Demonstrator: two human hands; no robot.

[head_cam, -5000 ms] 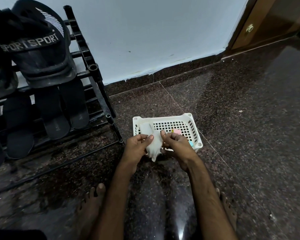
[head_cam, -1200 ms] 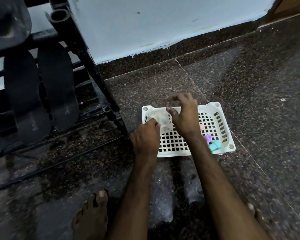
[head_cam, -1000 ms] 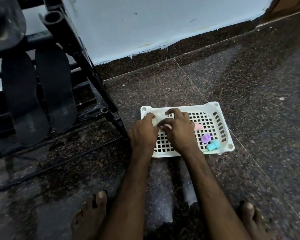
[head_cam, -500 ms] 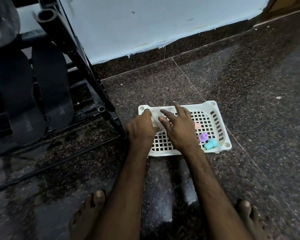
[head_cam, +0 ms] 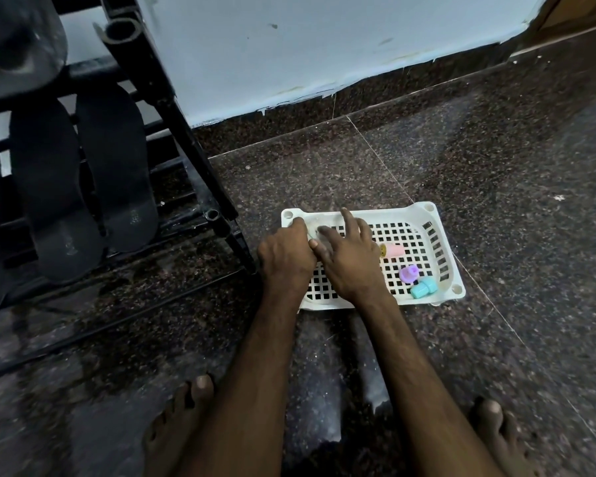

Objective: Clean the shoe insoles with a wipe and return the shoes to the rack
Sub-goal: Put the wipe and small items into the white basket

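Dark speckled stone floor (head_cam: 496,201) meets a pale wall (head_cam: 289,46); a white perforated basket (head_cam: 424,210) sits on the floor just right of a black rack (head_cam: 172,108). Both hands work at the basket's far left corner; the wipe (head_cam: 319,222), a thin pale sheet, lies there against the mesh bottom and is largely covered by them. The right hand (head_cam: 350,259) has its fingers apart and mostly straight, resting flat on the wipe; the left hand (head_cam: 284,254) is bent over the same corner with its fingertips hidden, so whether it pinches the wipe cannot be told. Three small plastic pieces, pink (head_cam: 393,250), purple (head_cam: 409,273) and teal (head_cam: 424,288), lie toward the basket's near right corner, apart from the hands. On the rack's lower tier two flat dark soles (head_cam: 117,166) lean side by side; a dark shoe (head_cam: 18,46) sits on the tier above. Handling, as a judgement: the wipe is light, limp and probably damp, likely to cling to the mesh and to fold on itself; take it by a free edge or corner with a thumb-and-finger pinch and peel upward; the basket is light and may slide, so steady it with the other hand.
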